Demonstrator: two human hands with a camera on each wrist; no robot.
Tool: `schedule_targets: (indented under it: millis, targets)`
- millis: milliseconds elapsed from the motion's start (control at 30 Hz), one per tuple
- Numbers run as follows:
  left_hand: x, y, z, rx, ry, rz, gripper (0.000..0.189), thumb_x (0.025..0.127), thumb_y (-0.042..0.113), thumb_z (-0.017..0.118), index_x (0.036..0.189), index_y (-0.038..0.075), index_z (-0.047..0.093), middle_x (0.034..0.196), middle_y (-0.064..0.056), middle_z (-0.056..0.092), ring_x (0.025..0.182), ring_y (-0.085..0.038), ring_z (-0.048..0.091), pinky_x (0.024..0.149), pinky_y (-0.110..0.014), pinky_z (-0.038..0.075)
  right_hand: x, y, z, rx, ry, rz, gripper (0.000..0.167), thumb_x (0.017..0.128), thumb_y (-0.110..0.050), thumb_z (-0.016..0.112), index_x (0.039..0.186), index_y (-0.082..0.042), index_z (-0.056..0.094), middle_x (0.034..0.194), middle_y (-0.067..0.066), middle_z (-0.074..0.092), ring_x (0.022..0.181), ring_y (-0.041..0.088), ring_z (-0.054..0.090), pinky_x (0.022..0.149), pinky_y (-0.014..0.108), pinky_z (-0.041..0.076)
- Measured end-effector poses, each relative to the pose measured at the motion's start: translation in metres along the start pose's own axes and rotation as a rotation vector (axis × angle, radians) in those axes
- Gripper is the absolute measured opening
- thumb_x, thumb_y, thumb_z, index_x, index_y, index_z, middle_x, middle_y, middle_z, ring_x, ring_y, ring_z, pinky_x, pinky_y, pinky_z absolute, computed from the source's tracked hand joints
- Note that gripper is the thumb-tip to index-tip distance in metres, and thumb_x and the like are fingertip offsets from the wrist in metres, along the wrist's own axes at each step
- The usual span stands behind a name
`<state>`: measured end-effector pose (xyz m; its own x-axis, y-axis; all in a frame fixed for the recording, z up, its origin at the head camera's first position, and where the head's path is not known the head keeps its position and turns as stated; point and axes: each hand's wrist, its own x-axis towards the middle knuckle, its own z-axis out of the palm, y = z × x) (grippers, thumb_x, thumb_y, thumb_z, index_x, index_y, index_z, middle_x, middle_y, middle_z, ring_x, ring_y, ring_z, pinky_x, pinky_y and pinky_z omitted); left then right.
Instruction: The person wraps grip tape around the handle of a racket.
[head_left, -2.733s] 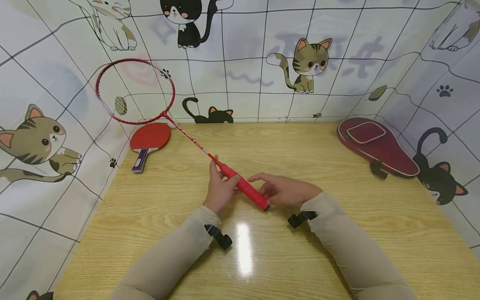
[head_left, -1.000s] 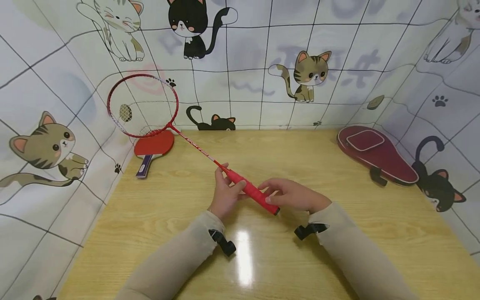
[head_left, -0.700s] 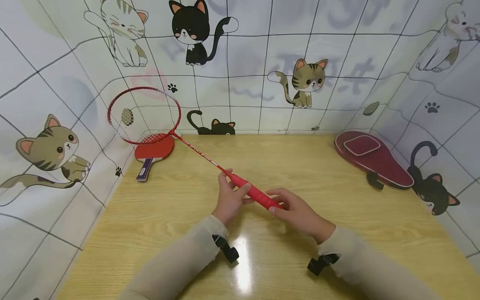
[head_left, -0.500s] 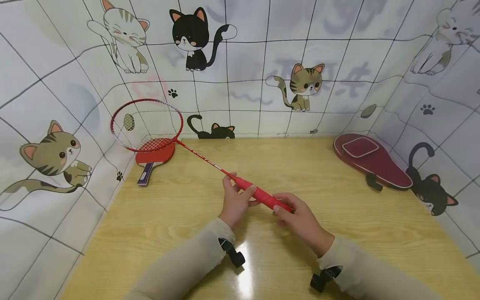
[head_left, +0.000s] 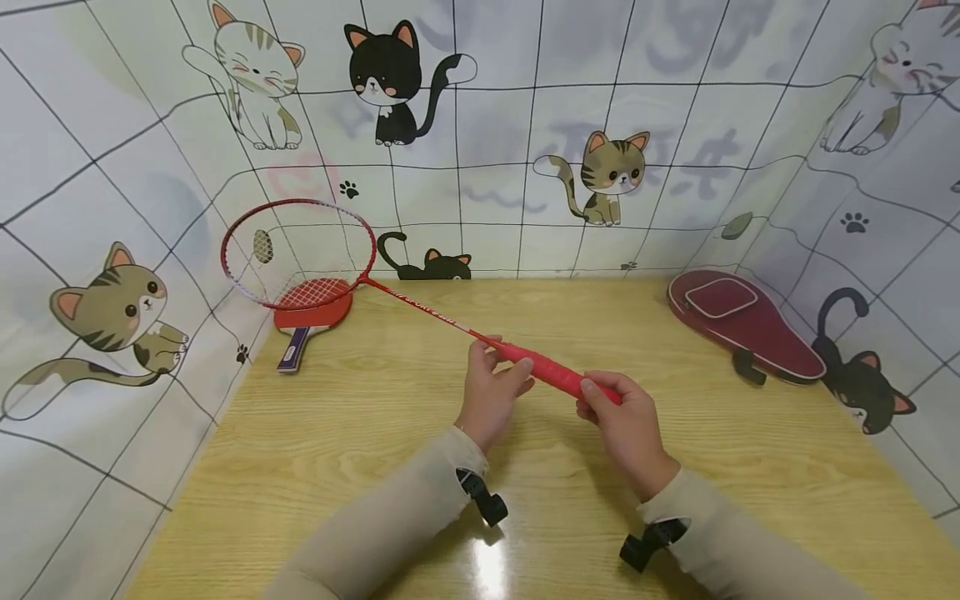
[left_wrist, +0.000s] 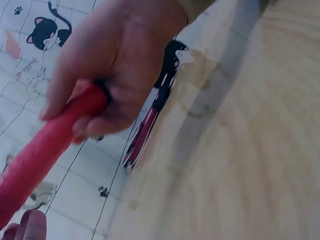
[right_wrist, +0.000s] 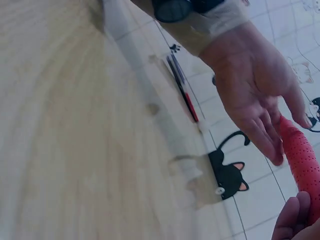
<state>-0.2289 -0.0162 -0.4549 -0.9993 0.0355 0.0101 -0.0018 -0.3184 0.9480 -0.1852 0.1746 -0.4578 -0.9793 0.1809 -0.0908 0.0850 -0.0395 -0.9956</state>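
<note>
A red badminton racket (head_left: pixel 551 372) is held above the table, its oval head up at the left and its handle slanting down to the right. My left hand (head_left: pixel 491 396) holds the upper handle near the shaft, thumb on the near side and fingers behind or under it. At the butt end, my right hand (head_left: pixel 626 421) grips the handle with thumb and curled fingers, covering its tip. The left wrist view shows the right hand (left_wrist: pixel 120 55) round the red handle (left_wrist: pixel 40 155). In the right wrist view, the left hand (right_wrist: pixel 250 80) has fairly straight fingers beside the handle.
A red table tennis bat (head_left: pixel 311 308) with a purple handle lies at the table's back left, partly behind the racket's strings. A dark red bat case (head_left: pixel 750 321) lies at the back right. Cat-patterned sheets (head_left: pixel 495 183) wall the wooden table (head_left: pixel 420 517) on the back and sides.
My right hand has gone from loosely touching the handle to gripping its butt end. The racket has shifted right and tilted flatter, both hands moving with it. The head view has tilted up.
</note>
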Motion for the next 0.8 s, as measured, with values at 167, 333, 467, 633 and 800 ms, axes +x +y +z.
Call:
schedule_targets:
  millis: [167,333,467,633,800]
  targets:
    - [0.016,0.019,-0.019,0.014,0.056,0.045,0.075,0.102,0.009,0.069,0.160,0.010,0.022,0.141,-0.014,0.058,0.118,-0.032,0.071,0.099,-0.042,0.059,0.007,-0.007,-0.016,-0.022,0.012,-0.017,0.037,0.102,-0.021,0.071,0.128,0.005,0.064,0.107,0.003,0.063,0.082,0.010,0.069,0.081,0.025,0.062]
    - [0.031,0.037,-0.049,-0.030,0.231,0.077,0.081,0.107,0.019,0.062,0.166,0.012,0.007,0.142,-0.012,0.058,0.122,-0.028,0.069,0.099,-0.036,0.059,0.014,-0.012,-0.036,-0.041,-0.010,-0.002,0.037,0.102,-0.026,0.071,0.127,0.002,0.066,0.101,-0.001,0.065,0.080,0.011,0.067,0.079,0.024,0.061]
    - [0.037,0.047,-0.080,-0.144,0.351,0.115,0.065,0.111,0.023,0.056,0.161,0.014,0.016,0.143,-0.015,0.052,0.117,-0.028,0.071,0.100,-0.037,0.058,0.022,-0.013,-0.058,-0.033,-0.066,0.009,0.034,0.102,-0.027,0.071,0.122,0.000,0.068,0.097,-0.003,0.066,0.077,0.011,0.066,0.078,0.023,0.060]
    - [0.036,0.060,-0.120,-0.284,0.462,0.190,0.062,0.113,0.027,0.049,0.162,0.021,0.011,0.153,-0.018,0.039,0.117,-0.033,0.068,0.100,-0.040,0.059,0.040,-0.014,-0.089,-0.052,-0.146,0.007,0.022,0.102,-0.028,0.071,0.116,-0.011,0.072,0.105,-0.006,0.065,0.079,0.010,0.066,0.078,0.022,0.060]
    - [0.028,0.075,-0.162,-0.202,0.558,0.174,0.070,0.114,0.036,0.041,0.168,0.031,-0.003,0.172,-0.008,0.020,0.149,-0.030,0.042,0.115,-0.042,0.047,0.060,-0.012,-0.122,-0.026,-0.205,-0.004,0.009,0.103,-0.023,0.070,0.109,-0.022,0.076,0.109,-0.009,0.066,0.077,0.010,0.066,0.076,0.021,0.060]
